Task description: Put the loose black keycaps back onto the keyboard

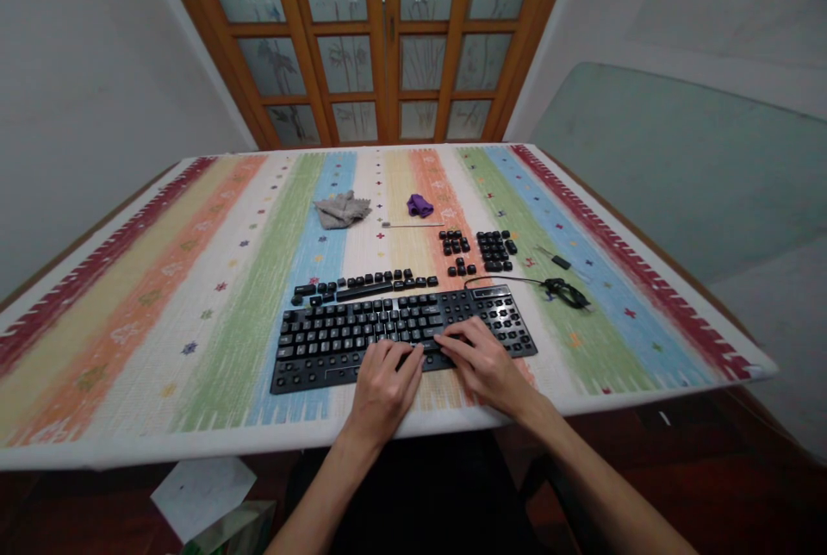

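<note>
A black keyboard lies near the front edge of the striped table mat. My left hand rests on its lower middle keys, fingers curled down. My right hand sits beside it, fingers pressing the bottom row near the right side. Whether either hand pinches a key is hidden by the fingers. A row of loose black keycaps lies just behind the keyboard. Two more groups of loose keycaps lie farther back right.
A grey cloth and a purple item lie at the back middle, with a thin rod near them. The keyboard cable is coiled at the right beside a small black tool. Wooden glass doors stand behind the table.
</note>
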Demonstrator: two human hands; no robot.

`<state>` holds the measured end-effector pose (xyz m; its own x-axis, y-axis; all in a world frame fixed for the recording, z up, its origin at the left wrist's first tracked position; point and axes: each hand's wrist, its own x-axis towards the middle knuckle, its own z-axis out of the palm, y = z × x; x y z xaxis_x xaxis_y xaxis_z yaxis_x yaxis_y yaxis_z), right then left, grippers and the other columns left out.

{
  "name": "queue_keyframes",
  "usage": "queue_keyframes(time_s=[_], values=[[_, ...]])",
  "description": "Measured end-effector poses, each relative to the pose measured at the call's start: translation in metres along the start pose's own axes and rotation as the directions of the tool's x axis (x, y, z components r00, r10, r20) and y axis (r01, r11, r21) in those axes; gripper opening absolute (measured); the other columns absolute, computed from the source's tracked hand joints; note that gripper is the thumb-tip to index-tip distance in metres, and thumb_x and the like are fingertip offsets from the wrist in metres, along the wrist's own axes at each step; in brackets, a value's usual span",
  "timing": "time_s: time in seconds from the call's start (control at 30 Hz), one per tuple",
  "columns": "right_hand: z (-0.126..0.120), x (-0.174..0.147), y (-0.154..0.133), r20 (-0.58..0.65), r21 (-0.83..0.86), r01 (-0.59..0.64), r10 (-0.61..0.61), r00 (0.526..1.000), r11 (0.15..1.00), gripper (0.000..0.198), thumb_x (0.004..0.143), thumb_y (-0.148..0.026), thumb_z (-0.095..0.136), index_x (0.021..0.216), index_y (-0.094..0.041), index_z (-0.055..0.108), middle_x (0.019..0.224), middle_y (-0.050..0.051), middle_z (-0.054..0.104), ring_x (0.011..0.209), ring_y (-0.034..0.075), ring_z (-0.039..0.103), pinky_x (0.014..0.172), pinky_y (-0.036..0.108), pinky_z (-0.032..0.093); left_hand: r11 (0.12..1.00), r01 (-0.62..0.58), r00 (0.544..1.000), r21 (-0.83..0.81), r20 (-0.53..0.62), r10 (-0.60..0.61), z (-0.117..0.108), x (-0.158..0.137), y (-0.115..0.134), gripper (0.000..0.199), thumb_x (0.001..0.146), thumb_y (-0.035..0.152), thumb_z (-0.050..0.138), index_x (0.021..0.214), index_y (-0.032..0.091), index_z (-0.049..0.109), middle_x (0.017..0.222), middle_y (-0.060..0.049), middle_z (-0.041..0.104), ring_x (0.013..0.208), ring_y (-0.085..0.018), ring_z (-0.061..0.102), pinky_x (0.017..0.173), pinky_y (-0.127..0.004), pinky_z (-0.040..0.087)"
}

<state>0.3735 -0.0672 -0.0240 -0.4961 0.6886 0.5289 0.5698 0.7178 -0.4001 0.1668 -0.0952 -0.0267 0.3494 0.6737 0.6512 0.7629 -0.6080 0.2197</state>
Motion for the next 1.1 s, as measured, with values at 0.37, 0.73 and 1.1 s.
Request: queue_keyframes(time_s=[0.37,0.73,1.1], values=[[-0.005,0.002,-0.005,-0.007,-0.02,-0.003,0.003,1.0,1.0,0.035,0.094,-0.006,0.048,0.12,-0.022,0.066,0.098,0.01,0.065,0.086,0.022,0.054,0.076,0.04,0.053,1.0,0.007,1.0,-0.017,0.007,-0.007,0.002,0.006,0.0,0.014,0.093,0.014,0.059,0.103,0.014,0.069,0.088,-0.007,0.066,0.084,-0.021,0.054,0.076,-0.036,0.047],[-0.001,0.001,-0.006,-0.027,-0.074,-0.012,0.01,1.0,0.997,0.04,0.088,0.001,0.046,0.113,-0.022,0.068,0.1,0.01,0.057,0.088,0.022,0.049,0.077,0.04,0.051,1.0,0.01,0.998,-0.024,0.058,-0.008,0.004,0.007,0.0,0.009,0.093,0.013,0.058,0.093,0.015,0.067,0.085,-0.006,0.064,0.083,-0.02,0.053,0.074,-0.035,0.045],[0.004,0.007,-0.009,-0.069,-0.003,-0.003,0.003,0.998,1.0,0.036,0.087,0.003,0.045,0.106,-0.018,0.067,0.084,0.007,0.054,0.081,0.021,0.047,0.068,0.034,0.047,0.999,-0.001,0.984,-0.035,0.176,0.007,0.005,0.012,-0.003,0.014,0.092,0.01,0.057,0.08,0.017,0.061,0.082,-0.005,0.059,0.081,-0.02,0.048,0.071,-0.034,0.041]])
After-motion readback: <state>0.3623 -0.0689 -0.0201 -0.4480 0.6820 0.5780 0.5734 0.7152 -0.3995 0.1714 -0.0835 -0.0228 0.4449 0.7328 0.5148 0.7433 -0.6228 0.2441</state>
